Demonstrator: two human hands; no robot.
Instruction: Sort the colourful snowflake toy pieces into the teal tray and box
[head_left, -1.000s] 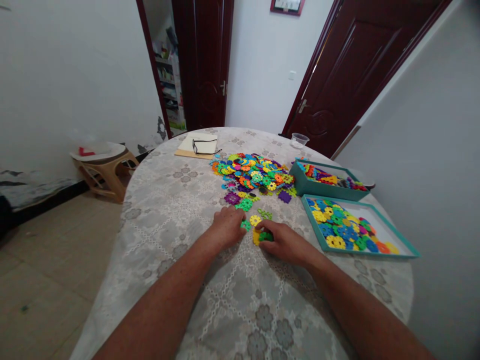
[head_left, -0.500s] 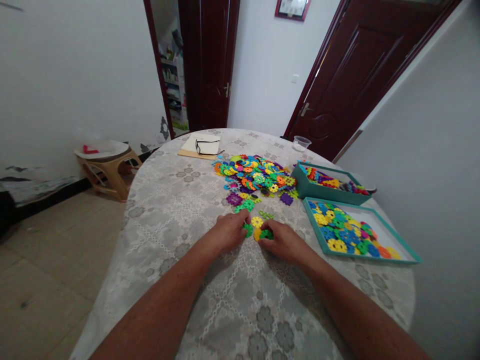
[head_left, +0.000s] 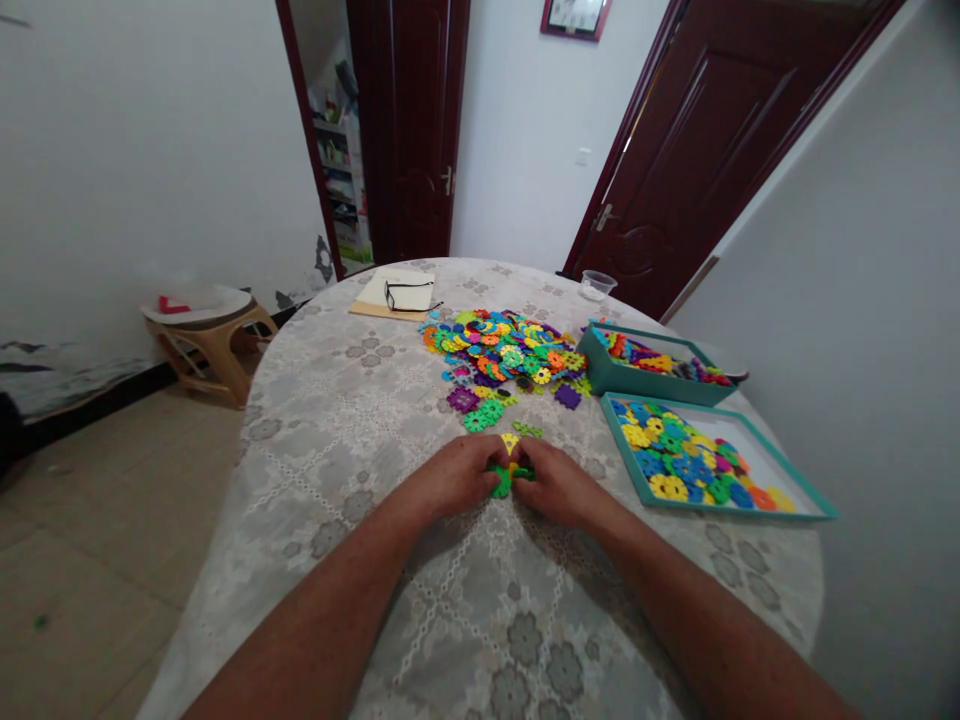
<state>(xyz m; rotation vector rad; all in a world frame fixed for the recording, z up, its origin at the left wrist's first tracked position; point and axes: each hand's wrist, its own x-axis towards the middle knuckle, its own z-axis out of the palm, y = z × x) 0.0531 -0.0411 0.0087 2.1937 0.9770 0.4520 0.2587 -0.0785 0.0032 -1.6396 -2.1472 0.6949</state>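
My left hand point(head_left: 459, 474) and my right hand point(head_left: 559, 484) meet at the middle of the round table point(head_left: 352, 400), fingers pinched together. Between them sits a small cluster of green and yellow snowflake discs point(head_left: 507, 474). The left fingers grip a green disc, the right fingers grip a green and yellow one. A loose yellow disc point(head_left: 510, 440) lies just beyond the hands. Further back spreads a big pile of coloured discs point(head_left: 504, 350).
Two teal trays hold more discs: a flat one point(head_left: 780, 470) at the right and a deeper box point(head_left: 609, 372) behind it. A notebook with glasses point(head_left: 405, 294) and a clear cup point(head_left: 598, 284) lie at the far edge. A stool point(head_left: 202, 340) stands left.
Both hands have drawn together toward me. The left hand picked up a green disc and brought it against the pieces in the right hand.
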